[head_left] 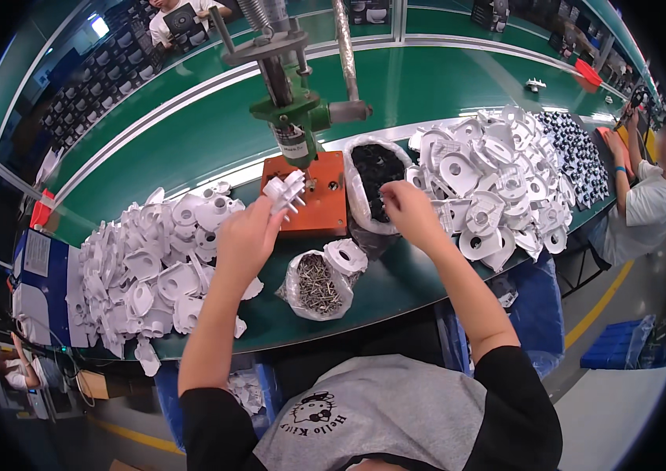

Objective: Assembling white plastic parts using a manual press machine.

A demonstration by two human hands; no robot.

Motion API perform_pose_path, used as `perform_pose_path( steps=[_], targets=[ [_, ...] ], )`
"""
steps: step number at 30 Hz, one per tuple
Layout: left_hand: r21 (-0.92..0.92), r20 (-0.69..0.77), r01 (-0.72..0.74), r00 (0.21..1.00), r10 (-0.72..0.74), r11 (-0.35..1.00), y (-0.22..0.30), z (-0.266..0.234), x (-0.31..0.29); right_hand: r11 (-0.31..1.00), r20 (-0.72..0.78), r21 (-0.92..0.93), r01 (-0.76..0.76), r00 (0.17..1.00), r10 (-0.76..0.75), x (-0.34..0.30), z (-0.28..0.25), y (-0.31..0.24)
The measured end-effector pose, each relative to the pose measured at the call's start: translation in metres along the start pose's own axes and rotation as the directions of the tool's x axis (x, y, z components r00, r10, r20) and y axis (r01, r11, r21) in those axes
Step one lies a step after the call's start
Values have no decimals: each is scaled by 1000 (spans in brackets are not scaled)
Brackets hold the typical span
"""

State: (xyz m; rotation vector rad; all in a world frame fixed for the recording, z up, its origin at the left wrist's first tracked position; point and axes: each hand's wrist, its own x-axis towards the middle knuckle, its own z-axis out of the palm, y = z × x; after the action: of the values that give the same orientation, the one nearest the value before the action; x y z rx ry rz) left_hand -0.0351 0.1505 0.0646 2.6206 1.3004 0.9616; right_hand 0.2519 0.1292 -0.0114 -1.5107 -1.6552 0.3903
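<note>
My left hand (246,235) is closed on a white plastic part (286,191) with several prongs, held up at the front left of an orange metal base (327,208). Over that base stands a green press machine (290,118) with its tip pointing down. My right hand (413,212) is at the mouth of a clear plastic bag (358,200) full of small black parts (378,166). Its fingers are pinched together, and what they hold, if anything, is too small to tell. Nearer me is an open bag of metal screws (319,289), with a white ring-shaped part (345,256) beside it.
White plastic parts lie in a big heap on the left (148,271) and another on the right (490,180). Past the right heap are rows of small dark parts (572,157). Blue bins (537,310) sit below the table's edge. A person (643,188) works at far right.
</note>
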Motion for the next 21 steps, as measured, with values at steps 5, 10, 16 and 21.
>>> perform_pose_path(
  steps=[5,10,16,21],
  targets=[
    [161,101,-259,964,245,952,-24,30,15,904,228,-426,24,970,81,9,26,14],
    [243,155,-231,968,197,942,-35,57,22,923,240,-385,-12,964,112,8,27,14],
    [166,250,-139,964,95,976,-39,62,22,970,383,-226,92,924,2,8,8,15],
    [32,243,-137,962,126,990,-48,57,22,972,352,-235,20,934,66,11,6,11]
  ],
)
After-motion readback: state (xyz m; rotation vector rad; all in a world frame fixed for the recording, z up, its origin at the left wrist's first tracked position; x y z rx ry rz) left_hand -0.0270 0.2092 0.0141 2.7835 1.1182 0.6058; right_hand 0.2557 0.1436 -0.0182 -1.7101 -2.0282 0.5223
